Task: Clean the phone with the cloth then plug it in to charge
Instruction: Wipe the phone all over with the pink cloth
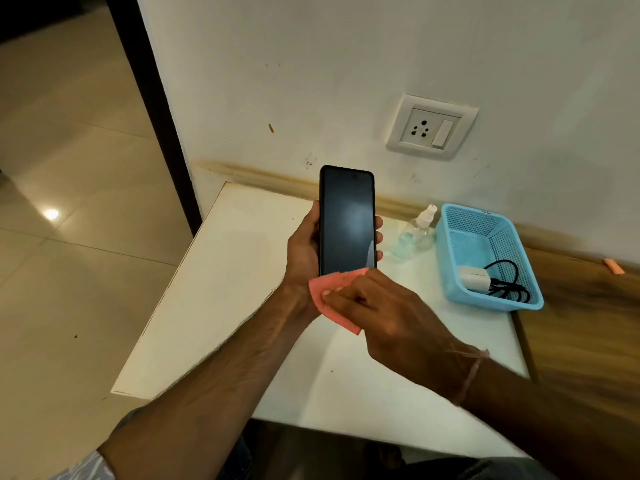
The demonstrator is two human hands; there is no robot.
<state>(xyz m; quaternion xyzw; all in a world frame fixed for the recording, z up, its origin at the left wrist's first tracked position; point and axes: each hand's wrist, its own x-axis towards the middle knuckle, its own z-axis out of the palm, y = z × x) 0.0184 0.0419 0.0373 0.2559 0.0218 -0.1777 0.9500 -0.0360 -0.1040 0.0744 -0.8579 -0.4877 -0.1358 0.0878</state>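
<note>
Holding the phone [347, 220] upright, the left hand [303, 251] has its grip clamped on the edges — the right hand [381, 310] pinches the pink cloth [332, 277] against the lower end. Right of both grips: spray bottle [415, 233], blue basket [445, 258] with charger [472, 277] and cable [509, 287], rim sticker [486, 212] unreadable.

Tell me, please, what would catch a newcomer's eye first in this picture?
First, the black phone, held upright at the centre by the left hand while the right hand presses a pink cloth against its lower edge. Next, the blue basket on the white table at the right, holding a charger, below a wall socket.
</note>
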